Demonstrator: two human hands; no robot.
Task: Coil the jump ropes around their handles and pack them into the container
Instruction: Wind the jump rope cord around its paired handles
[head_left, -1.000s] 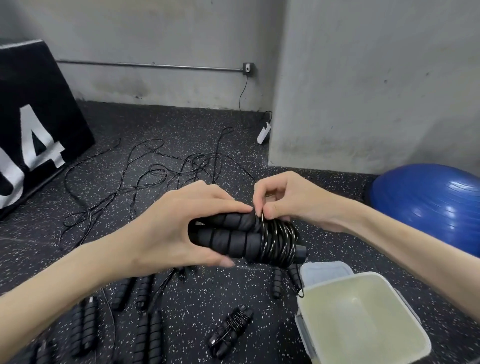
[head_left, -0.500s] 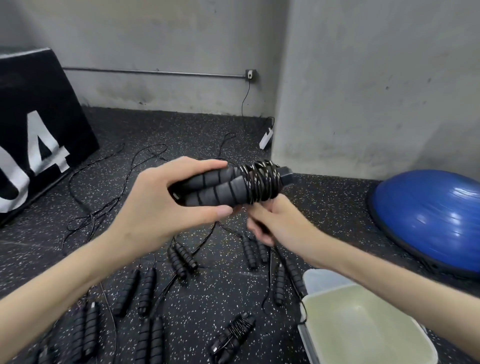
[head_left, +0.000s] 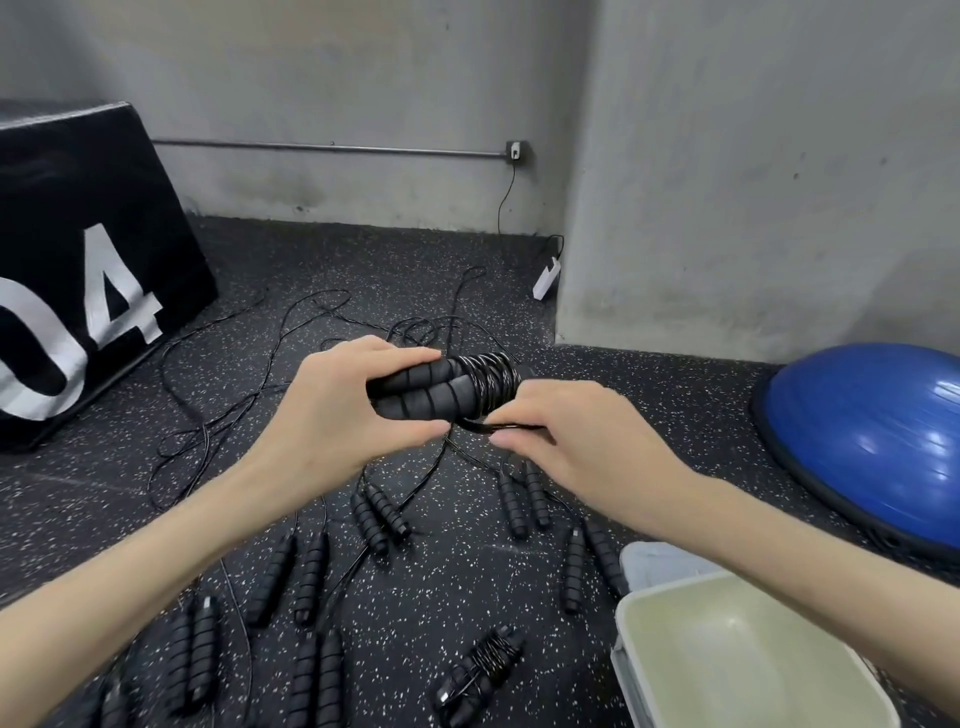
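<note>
My left hand (head_left: 337, 410) grips a pair of black foam jump rope handles (head_left: 421, 392) held side by side, with black cord coiled around their right end (head_left: 485, 376). My right hand (head_left: 561, 441) pinches a loop of that cord just under the coil. A pale green container (head_left: 639, 613) stands open and holds nothing at the lower right. One coiled rope (head_left: 483, 670) lies on the floor left of it. Several uncoiled handle pairs (head_left: 382, 514) lie across the floor, their cords tangled further back (head_left: 218, 374).
A blue balance dome (head_left: 872, 436) sits at the right. A black box marked with white numerals (head_left: 78, 291) stands at the left. A grey pillar (head_left: 753, 182) rises behind. The container's lid (head_left: 654, 558) lies behind the container.
Both hands lowered the handle bundle slightly and moved it right. My right hand came up from beneath the coil and now pinches the cord loop at its underside.
</note>
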